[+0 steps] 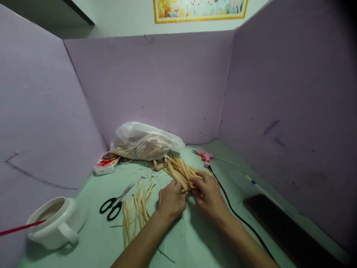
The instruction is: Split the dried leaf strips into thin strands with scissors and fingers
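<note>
Both my hands meet at the near end of a bundle of tan straw strips [180,172] that lies on the pale green table [195,242]. My left hand [170,201] is closed, its fingers pinching the bundle's end. My right hand [208,191] is curled over the strips beside it, fingers pressed on them. The bundle fans out away from me toward a small woven straw piece [157,164]. Loose straw strips [138,208] lie just left of my left hand.
Black-handled scissors [115,204] lie left of the loose strips. A clear plastic bag of straw [145,141] sits at the back, a pink glue gun [205,156] with a black cord [237,214] on the right. A white mug [54,223] stands near left. Purple boards wall the table.
</note>
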A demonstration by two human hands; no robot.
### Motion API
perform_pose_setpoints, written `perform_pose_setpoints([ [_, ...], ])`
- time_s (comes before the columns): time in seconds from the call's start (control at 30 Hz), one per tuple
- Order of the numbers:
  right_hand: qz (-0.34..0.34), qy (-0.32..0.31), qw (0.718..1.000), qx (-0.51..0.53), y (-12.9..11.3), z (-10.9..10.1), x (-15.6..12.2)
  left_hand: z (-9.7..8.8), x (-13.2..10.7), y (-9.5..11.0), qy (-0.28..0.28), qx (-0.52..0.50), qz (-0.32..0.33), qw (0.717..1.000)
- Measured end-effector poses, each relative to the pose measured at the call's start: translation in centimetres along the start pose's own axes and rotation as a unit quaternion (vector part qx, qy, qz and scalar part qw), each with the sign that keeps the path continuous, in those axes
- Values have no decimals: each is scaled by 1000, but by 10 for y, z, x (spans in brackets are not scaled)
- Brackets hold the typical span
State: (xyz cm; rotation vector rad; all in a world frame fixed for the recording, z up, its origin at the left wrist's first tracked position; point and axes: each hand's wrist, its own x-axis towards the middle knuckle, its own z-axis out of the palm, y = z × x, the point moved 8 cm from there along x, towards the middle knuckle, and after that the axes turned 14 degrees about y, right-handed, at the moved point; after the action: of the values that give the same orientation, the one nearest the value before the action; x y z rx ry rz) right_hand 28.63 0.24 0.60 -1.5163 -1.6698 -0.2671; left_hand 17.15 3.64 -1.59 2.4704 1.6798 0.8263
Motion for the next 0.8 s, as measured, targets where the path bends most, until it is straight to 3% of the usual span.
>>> perform_pose_setpoints([
  [0.17,-1,97,992,86,0,-17,-3,0,1,3,18,-4,-11,1000],
  [0.23,11,119,986,117,-2,-24,-4,-16,2,6,47,-28,-18,998],
  [0.33,37,145,972,183,-11,-37,-4,-60,2,7,123,-155,-38,980],
  [0.4,66,155,959,227,-16,-46,-3,-90,1,-5,152,-282,-99,942],
  [0.53,170,133,924,314,-19,-47,-7,-121,-3,-39,141,-524,-262,798],
  [0.63,243,75,878,406,-23,-35,-12,-115,-5,-43,70,-613,-297,729],
  [0.73,293,-5,826,482,-33,-20,-17,-86,-12,-29,-52,-644,-325,691],
  [0.8,315,-76,784,529,-44,-10,-22,-67,-18,-17,-109,-641,-336,681],
])
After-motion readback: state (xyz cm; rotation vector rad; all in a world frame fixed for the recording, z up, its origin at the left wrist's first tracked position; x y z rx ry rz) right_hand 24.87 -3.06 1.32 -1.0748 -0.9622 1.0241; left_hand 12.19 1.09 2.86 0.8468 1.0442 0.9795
